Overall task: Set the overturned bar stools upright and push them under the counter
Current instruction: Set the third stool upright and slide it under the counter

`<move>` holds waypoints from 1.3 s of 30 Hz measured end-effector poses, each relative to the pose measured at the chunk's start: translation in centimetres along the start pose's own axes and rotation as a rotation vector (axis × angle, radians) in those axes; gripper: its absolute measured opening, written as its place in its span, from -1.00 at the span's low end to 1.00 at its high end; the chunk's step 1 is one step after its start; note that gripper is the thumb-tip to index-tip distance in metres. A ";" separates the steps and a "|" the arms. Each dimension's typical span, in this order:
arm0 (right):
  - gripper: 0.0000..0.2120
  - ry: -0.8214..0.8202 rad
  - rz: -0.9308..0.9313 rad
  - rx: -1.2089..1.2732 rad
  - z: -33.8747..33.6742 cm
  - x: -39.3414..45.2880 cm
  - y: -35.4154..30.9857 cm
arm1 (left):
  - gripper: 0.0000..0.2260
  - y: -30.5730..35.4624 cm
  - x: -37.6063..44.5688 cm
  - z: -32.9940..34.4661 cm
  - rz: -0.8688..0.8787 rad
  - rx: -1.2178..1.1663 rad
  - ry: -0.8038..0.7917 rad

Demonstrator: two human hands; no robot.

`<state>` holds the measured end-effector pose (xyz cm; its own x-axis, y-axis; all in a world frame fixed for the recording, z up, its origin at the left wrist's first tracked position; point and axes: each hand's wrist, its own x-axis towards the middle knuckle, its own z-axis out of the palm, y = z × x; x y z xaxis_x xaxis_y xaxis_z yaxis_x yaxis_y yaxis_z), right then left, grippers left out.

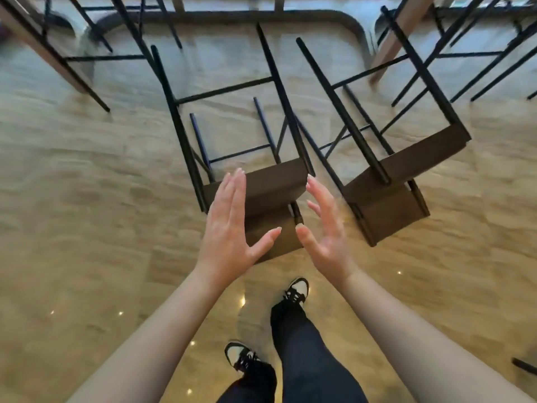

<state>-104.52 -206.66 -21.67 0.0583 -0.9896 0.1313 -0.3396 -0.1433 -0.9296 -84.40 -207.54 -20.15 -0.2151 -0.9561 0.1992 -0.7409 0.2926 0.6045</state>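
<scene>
Since both stools lie tipped on the wooden floor with their black legs aimed at the counter frame at the top of view, the step in hand looks like the first lift, starting with the nearer stool. Second stool lies just beside it on the right, same orientation, legs close to touching the first one's. More stools or chairs stand upright at top left and top right; blur there is heavy, so I can't tell how far under the counter they sit.

How to do it well, as I judge it:
- Grip the brown seat block by its two side faces, not the thin crossbars.
- Pivot on the leg ends away from the person, so the seat swings up and toward the body; feet land first, no drop.
- Watch the right-hand legs: they may snag the neighbouring stool, so pull slightly left before tilting.
- Once it stands, square it to the counter, then push straight in by the seat.

Pose: both forearms reach forward and down, roughly parallel, palms facing each other. Left hand has fingers straight and together, thumb spread, hovering over the seat's left edge. Right hand is spread with fingers slightly curved, thumb out, over the right edge. Neither holds anything; contact with the seat is not evident. Black-and-white shoes stand just short of the seat.
</scene>
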 end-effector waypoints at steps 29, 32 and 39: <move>0.06 -0.994 -0.206 -1.130 20.3 -8.0 65.6 | -0.20 -41.4 -15.7 55.5 -0.123 0.565 -0.660; 0.11 -1.042 -0.210 -1.195 21.2 -9.2 67.9 | -0.11 -42.9 -17.9 58.5 -0.108 0.655 -0.754; 0.09 -1.029 -0.241 -1.290 21.5 -9.1 69.4 | -0.04 -43.5 -19.2 60.9 -0.172 0.628 -0.761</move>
<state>-108.43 -207.44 -94.79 0.5956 -0.6011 -0.5328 -0.7010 -0.7128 0.0204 -86.81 -202.98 -97.22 -0.2611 -0.8053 -0.5323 -0.9546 0.2974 0.0182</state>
